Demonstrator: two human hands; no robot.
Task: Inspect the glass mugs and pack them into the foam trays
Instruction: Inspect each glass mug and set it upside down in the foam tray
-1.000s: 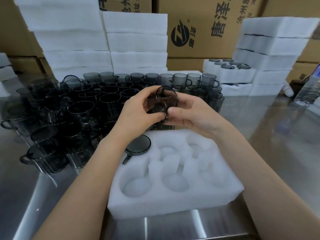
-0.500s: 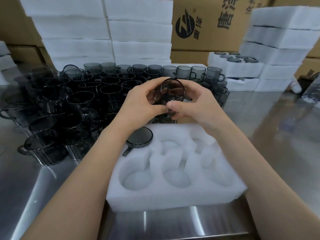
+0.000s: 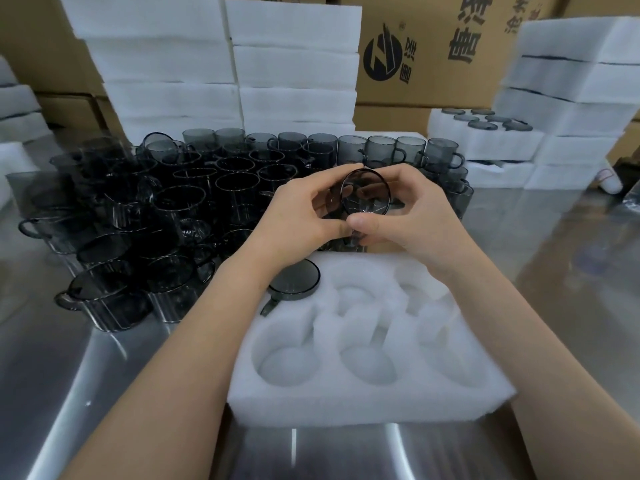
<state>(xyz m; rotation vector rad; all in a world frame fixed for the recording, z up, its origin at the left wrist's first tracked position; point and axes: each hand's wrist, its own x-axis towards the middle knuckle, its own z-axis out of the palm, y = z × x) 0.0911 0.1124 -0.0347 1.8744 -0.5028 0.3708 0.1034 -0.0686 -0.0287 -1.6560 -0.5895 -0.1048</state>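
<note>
Both hands clasp one smoky grey glass mug (image 3: 367, 194) between them. The left hand (image 3: 298, 216) curls round its left side, the right hand (image 3: 412, 220) wraps the other, and the thumbs nearly meet beneath it. The mug is raised and tipped so its round mouth faces the camera (probably to let light through the wall and base for the check). It hangs above the far edge of the white moulded foam tray (image 3: 363, 393), so a short drop would likely reach a pocket.

One dark grey mug (image 3: 294, 280) already sits in the far-left pocket, its handle lying in the slot cut for it. The other pockets show only foam, so packing looks barely begun.

On the left, a crowd of unpacked grey mugs (image 3: 173, 220) stands on the steel table (image 3: 69, 393), close by the left arm. Stacked white foam slabs (image 3: 294, 64) and cardboard boxes (image 3: 433, 46) rise behind.
</note>
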